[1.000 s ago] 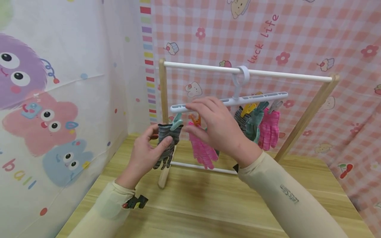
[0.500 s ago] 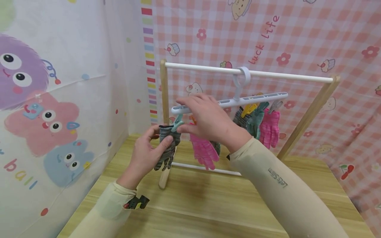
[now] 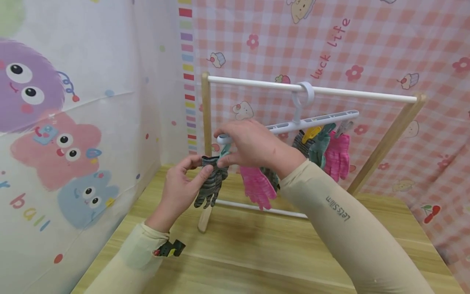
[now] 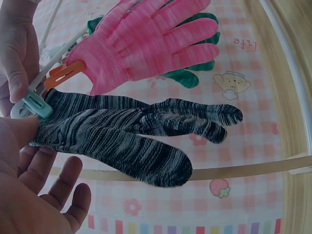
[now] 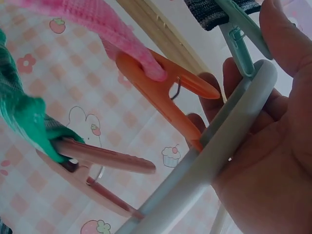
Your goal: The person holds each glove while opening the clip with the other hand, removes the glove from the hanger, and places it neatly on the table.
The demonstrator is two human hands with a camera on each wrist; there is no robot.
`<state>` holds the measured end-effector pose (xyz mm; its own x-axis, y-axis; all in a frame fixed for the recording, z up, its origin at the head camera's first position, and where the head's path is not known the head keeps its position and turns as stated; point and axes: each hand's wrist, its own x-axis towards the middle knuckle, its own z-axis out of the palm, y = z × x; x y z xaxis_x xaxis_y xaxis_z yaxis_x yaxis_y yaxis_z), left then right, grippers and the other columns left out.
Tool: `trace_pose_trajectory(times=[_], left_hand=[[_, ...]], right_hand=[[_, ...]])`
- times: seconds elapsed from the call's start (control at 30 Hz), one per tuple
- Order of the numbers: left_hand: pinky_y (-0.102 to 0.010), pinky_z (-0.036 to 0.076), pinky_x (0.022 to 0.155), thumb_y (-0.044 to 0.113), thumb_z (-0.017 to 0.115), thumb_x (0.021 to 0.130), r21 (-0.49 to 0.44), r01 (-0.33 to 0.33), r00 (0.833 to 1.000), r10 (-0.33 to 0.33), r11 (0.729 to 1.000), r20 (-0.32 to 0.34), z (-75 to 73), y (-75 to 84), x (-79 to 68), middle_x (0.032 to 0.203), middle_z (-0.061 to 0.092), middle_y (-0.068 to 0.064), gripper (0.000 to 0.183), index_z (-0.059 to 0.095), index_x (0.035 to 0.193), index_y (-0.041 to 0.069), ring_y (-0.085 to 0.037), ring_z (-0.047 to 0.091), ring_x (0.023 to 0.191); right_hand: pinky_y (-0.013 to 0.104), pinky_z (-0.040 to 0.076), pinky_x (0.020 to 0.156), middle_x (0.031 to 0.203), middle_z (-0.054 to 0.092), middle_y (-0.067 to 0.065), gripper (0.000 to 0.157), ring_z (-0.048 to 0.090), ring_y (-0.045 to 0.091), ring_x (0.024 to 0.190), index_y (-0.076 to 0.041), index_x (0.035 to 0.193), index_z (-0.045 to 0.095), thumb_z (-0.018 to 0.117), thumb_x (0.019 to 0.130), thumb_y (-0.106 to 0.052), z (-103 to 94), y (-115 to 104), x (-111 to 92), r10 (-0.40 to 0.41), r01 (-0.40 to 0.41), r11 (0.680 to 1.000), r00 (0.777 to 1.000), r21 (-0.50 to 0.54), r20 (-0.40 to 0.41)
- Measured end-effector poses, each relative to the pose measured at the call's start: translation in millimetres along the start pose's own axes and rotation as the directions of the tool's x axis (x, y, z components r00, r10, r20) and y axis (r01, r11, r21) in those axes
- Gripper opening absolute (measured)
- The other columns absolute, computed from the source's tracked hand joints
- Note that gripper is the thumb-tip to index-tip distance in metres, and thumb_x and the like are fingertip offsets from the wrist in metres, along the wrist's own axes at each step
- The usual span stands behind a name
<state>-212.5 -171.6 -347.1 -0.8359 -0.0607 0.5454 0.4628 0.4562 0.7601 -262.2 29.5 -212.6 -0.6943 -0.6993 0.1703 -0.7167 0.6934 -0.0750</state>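
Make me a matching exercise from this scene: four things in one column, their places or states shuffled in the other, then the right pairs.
Things:
1. Orange clip
2. White hanger
3. Left hand
4. Right hand

Places or states:
A. Hooked over the rack's white top bar
B. At the hanger's end, thumb against the light teal clip
C. Fastened to the cuff of a pink glove
D. Pinching a dark striped glove near its cuff

Right pairs: 1-C, 2-A, 3-D, 4-B
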Motion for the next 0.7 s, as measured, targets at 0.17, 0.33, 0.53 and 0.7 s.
trace_pose_trajectory(times=[0.17, 0.33, 0.53, 0.7], left_hand=[[-0.037, 0.056, 0.092, 0.021, 0.078, 0.1, -0.007, -0.005, 1.0, 0.004, 1.0, -0.024, 2.0, 1.8, 1.6, 0.112, 0.081, -0.013, 0.02, 0.078, 0.114, 0.007, -0.026, 0.073, 0.109], [-0.02, 0.054, 0.082, 0.02, 0.077, 0.1, -0.004, -0.02, 0.999, 0.02, 1.0, -0.043, 1.1, 2.9, 0.2, 0.11, 0.081, -0.012, 0.017, 0.078, 0.11, 0.005, -0.024, 0.072, 0.107], [-0.028, 0.055, 0.088, 0.019, 0.077, 0.1, -0.002, -0.021, 0.998, 0.021, 1.0, -0.053, 1.0, 3.1, -1.6, 0.109, 0.081, -0.011, 0.017, 0.078, 0.109, 0.005, -0.023, 0.072, 0.107], [-0.019, 0.052, 0.085, 0.018, 0.078, 0.1, -0.01, -0.037, 0.997, 0.036, 0.999, -0.066, 2.2, 2.6, -1.7, 0.107, 0.081, -0.011, 0.016, 0.077, 0.109, 0.005, -0.022, 0.072, 0.106]], right_hand=[[0.042, 0.054, 0.104, 0.14, 0.07, -0.002, 0.07, 0.066, 0.018, 0.12, -0.021, 0.146, 0.061, 0.087, 0.088, -0.05, -5.7, -2.6, 2.3, 0.027, -0.028, 1.0, 0.997, 0.013, 0.074], [0.04, 0.056, 0.101, 0.138, 0.069, 0.0, 0.068, 0.066, 0.018, 0.116, -0.018, 0.145, 0.06, 0.087, 0.089, -0.047, -10.4, -4.5, 6.2, 0.036, -0.045, 0.997, 0.989, 0.062, 0.143], [0.04, 0.056, 0.103, 0.138, 0.07, 0.001, 0.067, 0.067, 0.018, 0.118, -0.017, 0.145, 0.062, 0.088, 0.089, -0.043, -12.1, -4.6, 7.0, 0.013, -0.027, 0.995, 0.989, 0.095, 0.147], [0.041, 0.055, 0.108, 0.141, 0.069, 0.0, 0.069, 0.065, 0.018, 0.122, -0.018, 0.146, 0.064, 0.09, 0.087, -0.042, -11.5, -4.0, 6.3, -0.005, -0.01, 0.995, 0.99, 0.103, 0.14]])
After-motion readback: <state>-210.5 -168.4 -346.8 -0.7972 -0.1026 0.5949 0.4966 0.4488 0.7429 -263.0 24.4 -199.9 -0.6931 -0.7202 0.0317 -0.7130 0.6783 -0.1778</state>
